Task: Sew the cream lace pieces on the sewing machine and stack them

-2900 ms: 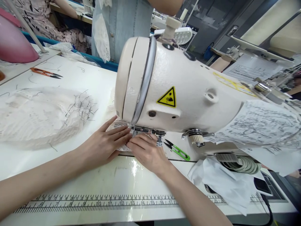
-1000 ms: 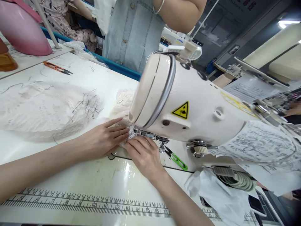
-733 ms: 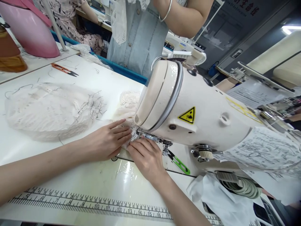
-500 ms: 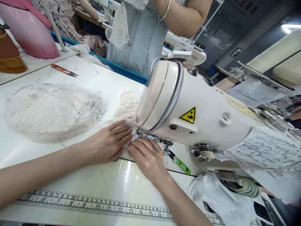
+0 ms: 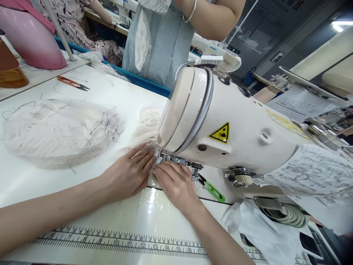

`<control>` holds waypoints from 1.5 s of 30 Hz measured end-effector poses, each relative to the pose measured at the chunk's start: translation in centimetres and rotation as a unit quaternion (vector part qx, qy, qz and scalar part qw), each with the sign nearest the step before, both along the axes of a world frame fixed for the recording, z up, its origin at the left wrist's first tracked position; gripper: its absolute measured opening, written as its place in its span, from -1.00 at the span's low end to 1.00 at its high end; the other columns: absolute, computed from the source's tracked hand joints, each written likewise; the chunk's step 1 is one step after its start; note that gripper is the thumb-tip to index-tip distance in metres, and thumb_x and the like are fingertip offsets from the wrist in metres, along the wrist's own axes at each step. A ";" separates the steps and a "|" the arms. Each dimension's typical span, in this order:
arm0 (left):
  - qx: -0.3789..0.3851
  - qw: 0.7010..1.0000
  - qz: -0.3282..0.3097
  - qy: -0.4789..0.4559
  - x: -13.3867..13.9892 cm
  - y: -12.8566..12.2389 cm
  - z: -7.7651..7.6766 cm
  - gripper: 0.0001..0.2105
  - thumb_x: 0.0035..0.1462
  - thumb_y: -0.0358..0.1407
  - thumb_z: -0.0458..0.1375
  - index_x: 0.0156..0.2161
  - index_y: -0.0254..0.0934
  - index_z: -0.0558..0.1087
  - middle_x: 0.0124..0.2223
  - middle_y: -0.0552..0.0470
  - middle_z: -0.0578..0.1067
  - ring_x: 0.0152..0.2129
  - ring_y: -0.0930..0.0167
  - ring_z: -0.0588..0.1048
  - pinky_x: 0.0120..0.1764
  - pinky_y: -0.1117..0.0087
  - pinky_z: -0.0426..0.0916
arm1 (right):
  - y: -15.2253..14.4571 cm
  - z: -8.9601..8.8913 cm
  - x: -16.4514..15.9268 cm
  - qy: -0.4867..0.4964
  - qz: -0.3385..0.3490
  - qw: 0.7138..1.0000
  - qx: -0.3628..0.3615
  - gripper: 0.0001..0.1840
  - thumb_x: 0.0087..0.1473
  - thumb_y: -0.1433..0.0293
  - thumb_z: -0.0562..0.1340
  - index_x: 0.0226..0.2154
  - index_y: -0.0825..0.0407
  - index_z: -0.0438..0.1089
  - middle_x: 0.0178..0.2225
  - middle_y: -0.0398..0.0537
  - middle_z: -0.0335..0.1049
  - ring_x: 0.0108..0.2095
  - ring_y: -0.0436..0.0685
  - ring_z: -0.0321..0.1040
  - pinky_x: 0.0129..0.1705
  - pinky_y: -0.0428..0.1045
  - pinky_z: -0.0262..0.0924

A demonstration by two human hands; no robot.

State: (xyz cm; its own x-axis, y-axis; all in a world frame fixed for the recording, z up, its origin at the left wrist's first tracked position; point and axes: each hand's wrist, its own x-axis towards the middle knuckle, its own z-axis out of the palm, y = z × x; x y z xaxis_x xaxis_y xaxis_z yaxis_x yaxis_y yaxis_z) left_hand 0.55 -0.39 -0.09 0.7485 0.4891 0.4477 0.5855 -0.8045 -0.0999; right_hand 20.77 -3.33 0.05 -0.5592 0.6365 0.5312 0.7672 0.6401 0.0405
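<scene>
Position change since the earlier frame: the left hand (image 5: 128, 173) has edged nearer the presser foot (image 5: 160, 157), and the lace strip (image 5: 142, 44) hanging before the co-worker (image 5: 168, 48) has shifted and hangs narrower. Legible markings: "JUKI" on a background machine (image 5: 213, 48); numerals 7 to 17 along the printed scale (image 5: 121, 244) on the worktop (image 5: 124, 217). A yellow triangular label (image 5: 220, 133) on the sewing machine (image 5: 237, 110) carries a hand pictogram. I cannot read the printed sheet (image 5: 295, 105); the red characters (image 5: 295, 4) are cut off by the top edge. Workpiece: white lace cloth (image 5: 147, 127), gathered and openwork, lies left of the machine head and runs toward the presser foot. Left fingers: extended, nearly together, flat on the cloth. Right hand (image 5: 176, 184): fingers bent beside the presser foot; I cannot tell whether they grip cloth. Machine head and hands hide the stitching point and much of the cloth.
</scene>
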 end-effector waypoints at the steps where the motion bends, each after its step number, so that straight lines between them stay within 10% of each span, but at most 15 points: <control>1: 0.000 1.000 0.002 0.002 0.0 -0.1 0.0 -0.62 0.29 -0.29 0.01 0.04 -0.52 0.52 -0.02 -0.31 0.59 0.00 0.10 0.53 0.25 0.03 0.22 | 0.0 0.0 0.0 -0.002 -0.003 1.000 -0.001 -0.86 0.25 0.54 0.22 -0.26 0.02 0.49 -0.18 -0.14 0.61 -0.18 0.01 0.47 -0.15 -0.04 0.22; 45: 0.047 0.998 0.032 0.011 0.6 -0.3 0.1 -0.61 0.32 -0.27 -0.05 0.02 -0.44 0.54 -0.04 -0.27 0.60 -0.09 0.10 0.57 0.16 -0.04 0.32 | 1.1 0.0 1.6 -0.006 -0.043 0.999 -0.020 -0.86 0.29 0.48 0.19 -0.19 0.03 0.48 -0.32 -0.12 0.58 -0.38 0.02 0.50 -0.29 -0.07 0.33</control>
State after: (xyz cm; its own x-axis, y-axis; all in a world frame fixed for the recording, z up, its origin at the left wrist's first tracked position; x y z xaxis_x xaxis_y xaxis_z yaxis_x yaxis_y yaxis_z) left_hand 1.16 -0.71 -0.03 0.7274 0.4924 0.4780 0.6317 -0.7526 -0.1860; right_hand 22.36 -2.20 0.01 -0.5072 0.7035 0.4978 0.8192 0.5729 0.0250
